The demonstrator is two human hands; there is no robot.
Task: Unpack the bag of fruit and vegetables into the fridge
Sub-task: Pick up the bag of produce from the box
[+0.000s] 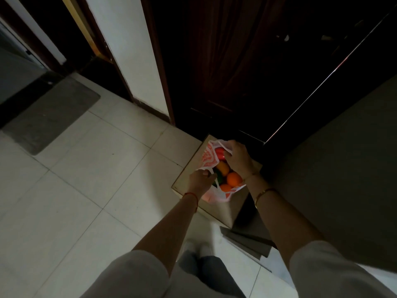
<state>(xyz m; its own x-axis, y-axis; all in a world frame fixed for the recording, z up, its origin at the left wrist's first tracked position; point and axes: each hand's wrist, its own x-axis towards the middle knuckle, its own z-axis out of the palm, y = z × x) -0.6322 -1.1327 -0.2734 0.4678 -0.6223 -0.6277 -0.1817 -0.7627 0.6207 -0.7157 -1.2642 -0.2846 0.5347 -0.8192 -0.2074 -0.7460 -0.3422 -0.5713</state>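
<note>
Bag (pixel 209 157) of fruit and veg sits on top of a cardboard box (pixel 217 208) on the tiled floor (pixel 86 179), just in front of a dark wooden door (pixel 225 72). Plastic, white with a red-orange print; no readable writing or brand. Mouth is held wide between the hands. Left hand (pixel 200 179) pinches the near-left edge, fingers curled on the plastic. Right hand (pixel 238 159) grips the far-right edge, fingers curled over the rim, just above the fruit. Inside: a red fruit (pixel 220 153) at the far end, a yellow-orange one (pixel 223 167) in the middle, two oranges (pixel 234 179) nearest, something green (pixel 219 178) beside them, too dark to identify. Grey mat (pixel 51 115) lies well apart, far left.
</note>
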